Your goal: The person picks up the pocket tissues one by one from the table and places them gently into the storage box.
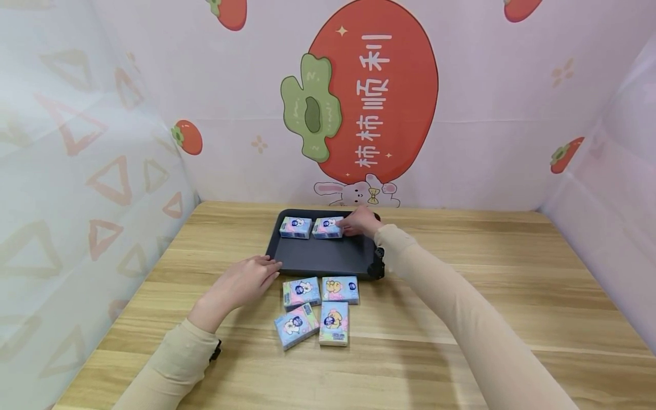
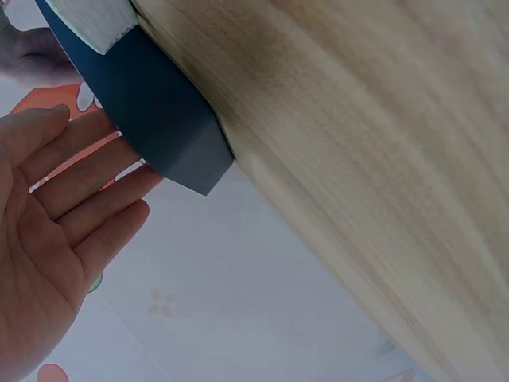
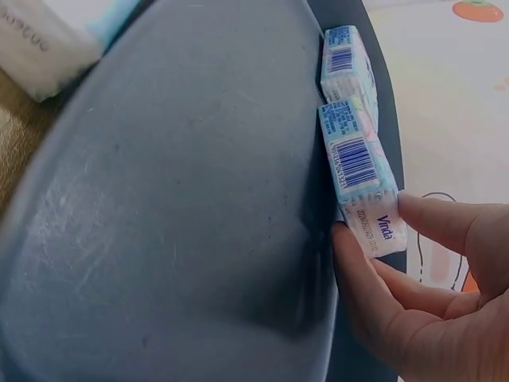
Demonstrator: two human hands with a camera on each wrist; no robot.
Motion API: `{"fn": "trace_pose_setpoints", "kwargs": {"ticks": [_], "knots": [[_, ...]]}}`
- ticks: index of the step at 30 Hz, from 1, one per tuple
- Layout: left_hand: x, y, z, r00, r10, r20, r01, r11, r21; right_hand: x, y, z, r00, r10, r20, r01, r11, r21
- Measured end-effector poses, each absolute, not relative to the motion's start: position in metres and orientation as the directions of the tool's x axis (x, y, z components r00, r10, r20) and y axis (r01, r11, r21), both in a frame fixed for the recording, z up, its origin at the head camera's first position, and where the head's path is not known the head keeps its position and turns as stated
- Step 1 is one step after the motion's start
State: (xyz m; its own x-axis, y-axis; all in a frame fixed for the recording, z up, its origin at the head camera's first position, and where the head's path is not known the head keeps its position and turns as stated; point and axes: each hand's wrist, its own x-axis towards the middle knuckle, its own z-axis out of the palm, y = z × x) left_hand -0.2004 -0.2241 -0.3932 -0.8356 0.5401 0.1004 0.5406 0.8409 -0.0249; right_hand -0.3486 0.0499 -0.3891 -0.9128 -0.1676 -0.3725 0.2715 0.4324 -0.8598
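My right hand point(image 1: 360, 221) pinches the end of a blue tissue pack point(image 3: 355, 159) between thumb and fingers. This pack lies in the dark tray point(image 1: 323, 256) along its far side, just right of a second tissue pack point(image 1: 295, 227). My left hand point(image 1: 251, 278) touches the tray's near left corner, its fingers straight against the outer wall in the left wrist view. Several more tissue packs lie on the table just before the tray, among them one with a yellow figure point(image 1: 340, 289) and a tilted one point(image 1: 297, 326).
The wooden table point(image 1: 492, 273) reaches out to both sides of the tray. Behind it hangs a backdrop point(image 1: 230, 165) with persimmon prints, and light curtains with patterns close off the left and right. A black device point(image 1: 376, 265) sits by the tray's right edge.
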Motion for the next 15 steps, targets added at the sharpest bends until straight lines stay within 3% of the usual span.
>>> {"fn": "trace_pose_setpoints", "kwargs": {"ticks": [15], "knots": [[-0.2006,-0.2242,-0.3939,-0.839,0.535,0.097,0.535,0.844,-0.029,-0.3534,0.0451,-0.3961,-0.900,-0.161,-0.406,0.329,0.361,-0.873]]}}
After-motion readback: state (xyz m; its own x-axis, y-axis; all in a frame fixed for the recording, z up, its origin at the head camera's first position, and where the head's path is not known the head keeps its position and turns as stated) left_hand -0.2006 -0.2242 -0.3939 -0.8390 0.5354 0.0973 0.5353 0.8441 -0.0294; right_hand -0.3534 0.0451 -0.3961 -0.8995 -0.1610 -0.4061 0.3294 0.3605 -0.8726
